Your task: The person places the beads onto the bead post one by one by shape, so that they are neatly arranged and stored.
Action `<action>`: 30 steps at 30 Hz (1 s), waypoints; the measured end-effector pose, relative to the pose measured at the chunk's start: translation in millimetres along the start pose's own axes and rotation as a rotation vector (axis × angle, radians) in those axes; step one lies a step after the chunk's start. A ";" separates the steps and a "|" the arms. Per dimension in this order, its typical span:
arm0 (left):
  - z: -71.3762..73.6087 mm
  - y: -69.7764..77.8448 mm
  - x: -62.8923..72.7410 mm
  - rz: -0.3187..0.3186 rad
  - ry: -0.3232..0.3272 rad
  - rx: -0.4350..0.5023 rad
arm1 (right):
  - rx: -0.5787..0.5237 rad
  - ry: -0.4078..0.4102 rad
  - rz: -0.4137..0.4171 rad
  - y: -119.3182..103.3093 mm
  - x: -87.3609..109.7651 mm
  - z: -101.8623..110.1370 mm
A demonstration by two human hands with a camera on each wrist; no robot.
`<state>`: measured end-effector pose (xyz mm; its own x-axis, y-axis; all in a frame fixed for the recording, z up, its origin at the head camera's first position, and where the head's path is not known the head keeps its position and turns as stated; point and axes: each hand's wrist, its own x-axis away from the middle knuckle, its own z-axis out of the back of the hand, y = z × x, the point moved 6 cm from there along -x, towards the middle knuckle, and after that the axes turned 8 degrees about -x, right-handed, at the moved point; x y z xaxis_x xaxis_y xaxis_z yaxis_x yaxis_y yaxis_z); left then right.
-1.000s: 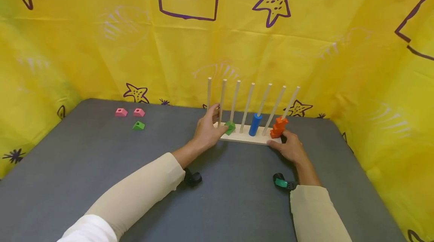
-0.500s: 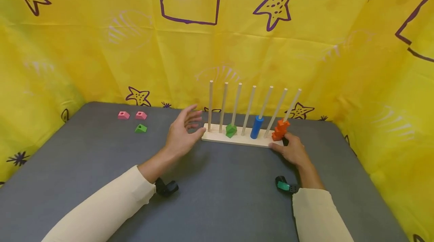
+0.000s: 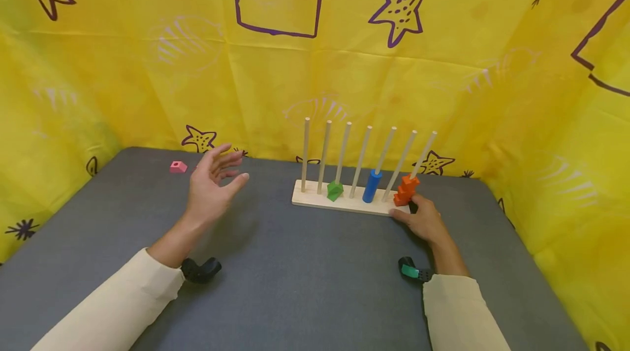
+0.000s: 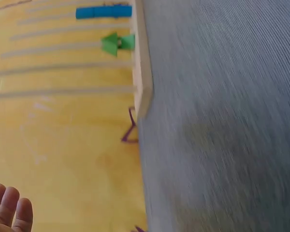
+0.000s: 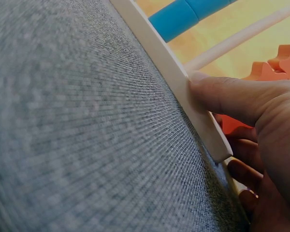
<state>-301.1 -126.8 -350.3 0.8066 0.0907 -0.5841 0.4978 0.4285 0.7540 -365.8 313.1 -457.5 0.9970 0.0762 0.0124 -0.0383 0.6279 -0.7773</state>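
A wooden peg rack (image 3: 306, 197) with several upright pegs stands on the table. Green pieces (image 3: 335, 191) sit low on one peg, a blue cylinder stack (image 3: 372, 186) on another, and orange star-like pieces (image 3: 406, 191) on the rightmost. My right hand (image 3: 424, 221) grips the rack's right end; in the right wrist view the thumb (image 5: 227, 96) lies on the base's front edge. My left hand (image 3: 210, 187) is off to the rack's left, fingers loosely spread and holding nothing. One pink block (image 3: 178, 167) lies beyond it; the hand covers most of what is behind.
The grey tabletop (image 3: 315, 280) runs up to a yellow patterned cloth (image 3: 266, 83) at the back and sides. Dark camera mounts (image 3: 202, 270) sit at both wrists, close above the table.
My left hand has left the rack's left end and moved left, now covering the green loose block and most of a pink one. The right hand stays on the rack.
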 end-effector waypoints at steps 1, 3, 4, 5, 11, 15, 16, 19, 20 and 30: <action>4.1 -2.7 0.3 -0.004 0.010 -0.013 | 0.000 0.001 0.004 -0.1 -0.1 -0.1; 11.0 0.6 2.0 0.000 0.020 -0.036 | 0.001 0.001 0.008 -0.5 0.0 -0.3; 14.1 2.8 3.0 0.000 0.024 -0.044 | 0.001 0.002 0.010 -0.7 0.0 -0.4; 16.9 5.3 3.9 0.004 0.030 -0.052 | 0.001 0.002 0.010 -1.0 0.1 -0.4; 34.0 2.4 5.8 0.027 0.095 -0.043 | -0.008 0.001 0.006 -1.8 0.4 -0.3; 42.4 -20.7 5.0 0.045 0.141 -0.017 | -0.010 -0.001 0.002 -1.2 0.5 0.3; 44.3 -28.7 4.7 0.055 0.146 -0.017 | -0.010 -0.001 0.000 -1.0 0.5 0.4; 51.5 -56.6 5.2 0.130 0.167 -0.047 | -0.007 -0.001 -0.003 -1.0 0.1 0.1; 54.3 -65.3 5.7 0.164 0.171 -0.062 | -0.007 -0.001 -0.006 -1.1 0.1 -0.2; 66.7 -108.7 10.6 0.345 0.143 -0.162 | -0.002 0.005 -0.022 -0.2 0.0 -0.3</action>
<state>-325.4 -232.3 -418.5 0.8594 0.3734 -0.3492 0.1394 0.4861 0.8627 -365.8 312.8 -457.5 0.9980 0.0582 0.0262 -0.0162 0.6279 -0.7781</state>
